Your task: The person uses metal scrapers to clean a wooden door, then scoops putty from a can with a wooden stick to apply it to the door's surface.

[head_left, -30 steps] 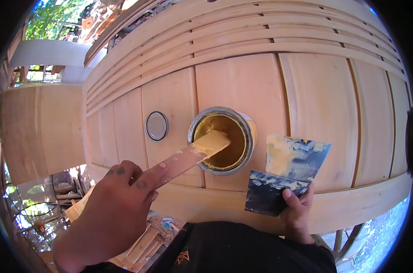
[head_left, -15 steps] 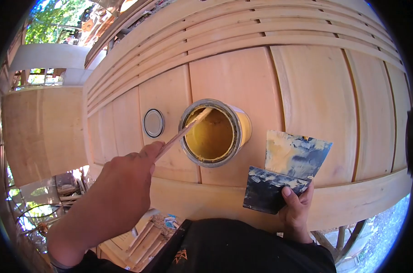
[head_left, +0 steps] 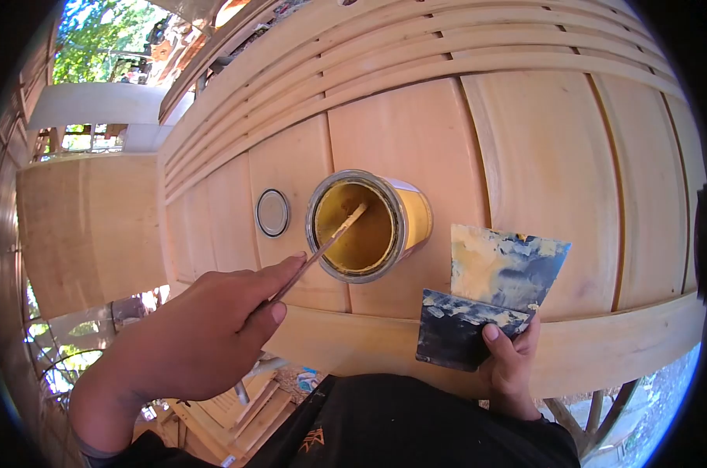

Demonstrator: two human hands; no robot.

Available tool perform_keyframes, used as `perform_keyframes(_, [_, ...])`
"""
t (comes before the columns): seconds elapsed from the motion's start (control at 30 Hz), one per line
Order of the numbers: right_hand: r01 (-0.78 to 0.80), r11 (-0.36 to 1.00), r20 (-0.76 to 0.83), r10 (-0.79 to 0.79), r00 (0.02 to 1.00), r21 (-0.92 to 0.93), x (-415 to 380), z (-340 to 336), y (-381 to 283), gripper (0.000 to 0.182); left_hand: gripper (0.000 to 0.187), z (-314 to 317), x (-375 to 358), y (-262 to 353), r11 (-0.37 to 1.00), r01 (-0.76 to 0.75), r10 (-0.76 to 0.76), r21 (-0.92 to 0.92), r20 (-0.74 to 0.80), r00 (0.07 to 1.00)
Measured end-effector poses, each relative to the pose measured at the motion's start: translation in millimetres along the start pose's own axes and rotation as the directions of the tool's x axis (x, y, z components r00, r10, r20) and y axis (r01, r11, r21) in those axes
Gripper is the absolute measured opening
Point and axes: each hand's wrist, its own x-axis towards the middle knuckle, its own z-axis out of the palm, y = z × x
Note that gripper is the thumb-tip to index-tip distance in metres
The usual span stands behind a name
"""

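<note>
My left hand [head_left: 205,331] is closed round a thin wooden stick [head_left: 322,251], whose putty-coated tip is inside the open can [head_left: 412,222]. Yellowish filler coats the can's inner wall. The can stands on a panelled wooden surface [head_left: 400,117]. To its right, my right hand [head_left: 512,360] pinches two flat spreaders. One is a dark spreader [head_left: 452,329] with pale smears along its top edge; behind it is a larger plate [head_left: 508,269] smeared with cream and blue-grey. A round metal lid [head_left: 273,213] lies left of the can.
Long wooden slats [head_left: 385,47] run along the far side of the surface. At the left stands a wooden board [head_left: 92,234]. Below are a front rail [head_left: 361,334] and loose wood pieces [head_left: 256,413].
The stick's tip has moved from the can's upper rim to lower within the opening. My left hand has shifted slightly, its index finger now extended along the stick. The view has turned slightly.
</note>
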Motion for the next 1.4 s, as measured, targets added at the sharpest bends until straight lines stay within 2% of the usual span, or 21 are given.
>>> perform_keyframes(0.1, [0.009, 0.999, 0.014, -0.010, 1.000, 0.032, -0.8, 1.8, -1.8, 0.050, 0.043, 11.6, 1.0, -2.9, 0.978, -0.111, 0.136, 0.177, -0.139, 0.981])
perform_keyframes(0.2, [0.022, 0.999, 0.027, -0.023, 0.999, 0.031, -0.2, 1.2, -2.6, 0.049, 0.042, 13.5, 0.6, 11.9, 0.969, 0.006, 0.018, 0.247, -0.094, 0.995])
perform_keyframes(0.3, [0.025, 0.999, 0.017, -0.026, 1.000, 0.029, -0.6, 0.9, -3.0, 0.050, 0.044, 15.4, 3.3, 18.6, 0.933, 0.023, 0.001, 0.358, -0.065, 0.998])
perform_keyframes(0.5, [0.022, 0.999, 0.017, -0.023, 1.000, 0.033, -1.0, -0.6, -2.6, 0.051, 0.044, 15.5, 4.7, 26.1, 0.898, 0.014, 0.003, 0.441, -0.038, 0.999])
perform_keyframes(0.7, [0.008, 0.999, 0.013, -0.009, 1.000, 0.036, -1.2, -0.2, -4.2, 0.051, 0.041, 3.3, 1.5, 43.6, 0.898, 0.056, -0.066, 0.437, 0.009, 0.998])
perform_keyframes(0.77, [0.004, 0.999, 0.011, -0.005, 1.000, 0.032, -1.5, -1.8, -2.7, 0.051, 0.040, 1.0, -2.9, 44.4, 0.876, 0.032, -0.044, 0.480, 0.014, 0.999])
perform_keyframes(0.97, [-0.010, 0.999, 0.019, 0.009, 1.000, 0.033, -0.5, -0.4, -2.8, 0.051, 0.041, 3.6, -10.5, 61.6, 0.832, 0.090, -0.090, 0.547, -0.026, 0.996])
perform_keyframes(1.2, [-0.008, 0.998, -0.012, 0.009, 1.000, 0.065, -0.6, 1.2, -2.6, 0.051, 0.043, 5.4, -10.3, 49.4, 0.885, 0.036, 0.002, 0.464, -0.082, 0.997])
perform_keyframes(1.3, [-0.012, 0.998, -0.013, 0.013, 1.000, 0.064, -1.2, 0.5, -2.2, 0.051, 0.042, 1.3, -8.8, 34.7, 0.922, 0.035, -0.019, 0.385, -0.044, 0.999])
perform_keyframes(1.4, [-0.019, 0.998, -0.013, 0.020, 1.000, 0.060, -1.1, 0.8, -3.5, 0.050, 0.042, 3.9, -9.0, 25.0, 0.926, 0.048, 0.010, 0.375, -0.150, 0.989])
